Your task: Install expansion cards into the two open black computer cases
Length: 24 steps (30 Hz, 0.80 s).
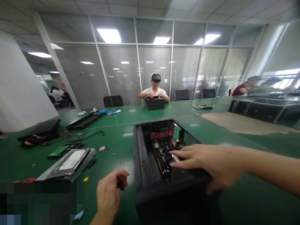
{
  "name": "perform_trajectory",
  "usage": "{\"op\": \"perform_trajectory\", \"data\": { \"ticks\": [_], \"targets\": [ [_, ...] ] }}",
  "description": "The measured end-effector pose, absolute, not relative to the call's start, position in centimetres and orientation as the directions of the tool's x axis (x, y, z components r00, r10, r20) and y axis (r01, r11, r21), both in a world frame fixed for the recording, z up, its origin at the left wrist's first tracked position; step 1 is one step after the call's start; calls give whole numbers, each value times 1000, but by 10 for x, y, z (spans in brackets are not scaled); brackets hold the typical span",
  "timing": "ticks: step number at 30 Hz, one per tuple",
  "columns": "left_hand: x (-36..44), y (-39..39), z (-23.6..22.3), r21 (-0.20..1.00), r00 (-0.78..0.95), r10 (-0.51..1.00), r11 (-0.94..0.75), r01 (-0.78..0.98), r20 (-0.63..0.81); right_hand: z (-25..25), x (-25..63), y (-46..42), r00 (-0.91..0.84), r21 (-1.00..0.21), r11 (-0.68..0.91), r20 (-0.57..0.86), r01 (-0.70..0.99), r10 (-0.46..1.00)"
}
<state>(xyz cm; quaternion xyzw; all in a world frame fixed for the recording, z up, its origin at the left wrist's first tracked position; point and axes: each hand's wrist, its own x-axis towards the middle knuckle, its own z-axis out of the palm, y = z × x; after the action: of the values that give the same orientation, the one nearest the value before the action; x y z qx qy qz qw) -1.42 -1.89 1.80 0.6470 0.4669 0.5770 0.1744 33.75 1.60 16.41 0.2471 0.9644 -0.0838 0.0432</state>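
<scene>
A black computer case (150, 193) lies before me with its upper side uncovered. Inside it are a motherboard (161, 156), a red circuit board (162, 134) and a round black fan (169, 156). My right hand (206, 161) reaches over the case's right wall, fingers stretched toward the fan and thumb outside the wall. Whether its fingertips touch the fan I cannot tell. Just left of the case, my left hand (109, 190) hovers with fingers loosely bent and apart, nothing seen in it.
Left on the green table (122, 143) lie a hard drive (72, 162), a green circuit board (57, 151), a yellow piece (86, 179), cables and a black panel (84, 121). Across, a person (154, 89) works at another case (155, 103). More cases (264, 109) stand at right.
</scene>
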Motion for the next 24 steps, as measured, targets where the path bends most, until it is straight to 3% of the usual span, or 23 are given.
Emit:
{"op": "perform_trajectory", "data": {
  "ticks": [3, 6, 8, 10, 14, 24],
  "targets": [
    [-19, -21, 22, 841, -305, 796, -423, 336, 522, 149, 291, 113, -866, -82, 863, -5, 498, 499],
    [-16, -21, 21, 812, -177, 835, -421, 405, 521, 116, 229, 191, -629, 32, 656, 322, 754, 708],
    [-14, -19, 18, 741, -31, 852, -436, 510, 523, 94, 188, 218, -428, 6, 472, 433, 881, 793],
    [-14, -15, 17, 642, 115, 855, -462, 612, 506, 79, 156, 227, -341, -51, 395, 412, 917, 845],
    [-11, -12, 19, 491, 308, 851, -503, 712, 425, 67, 147, 225, -465, -2, 513, 421, 858, 779],
    [3, -11, 18, 553, 332, 903, -428, 715, 272, 90, 290, 234, -275, 75, 268, 400, 961, 874]
  ]
}}
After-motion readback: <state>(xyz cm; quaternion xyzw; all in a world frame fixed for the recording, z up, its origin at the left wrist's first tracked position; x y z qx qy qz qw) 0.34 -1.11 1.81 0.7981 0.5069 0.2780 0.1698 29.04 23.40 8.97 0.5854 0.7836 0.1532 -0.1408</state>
